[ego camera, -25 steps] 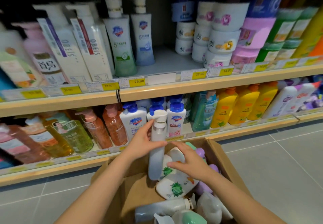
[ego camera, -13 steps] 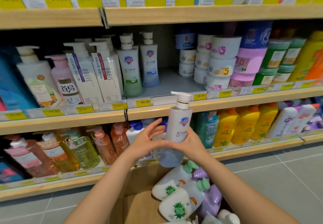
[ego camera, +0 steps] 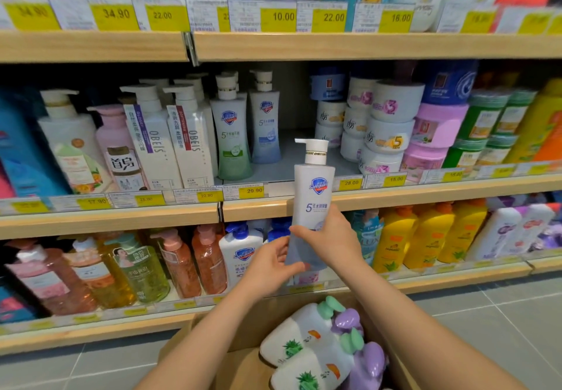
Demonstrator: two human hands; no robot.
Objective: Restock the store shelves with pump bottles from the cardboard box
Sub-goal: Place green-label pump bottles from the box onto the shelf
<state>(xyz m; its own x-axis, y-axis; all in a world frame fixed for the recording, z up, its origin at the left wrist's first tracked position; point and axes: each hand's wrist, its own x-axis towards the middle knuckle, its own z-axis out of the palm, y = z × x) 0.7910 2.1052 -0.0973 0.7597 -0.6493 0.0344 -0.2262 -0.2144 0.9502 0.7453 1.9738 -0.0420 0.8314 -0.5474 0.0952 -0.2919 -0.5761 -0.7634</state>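
Held pump bottle (ego camera: 313, 195) reads Safeguard; shelf price tag (ego camera: 254, 190) beside it 29.90

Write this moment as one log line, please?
step: shelving | held: blue-white pump bottle, upright | left hand: near base | right hand: lower body | target: shelf gap | cardboard box: bottles remain

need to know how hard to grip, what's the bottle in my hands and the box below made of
Held pump bottle: looks like smooth, opaque white plastic with a slight sheen and a printed label. Box: plain brown cardboard, matte, judging by its flat dull wall.
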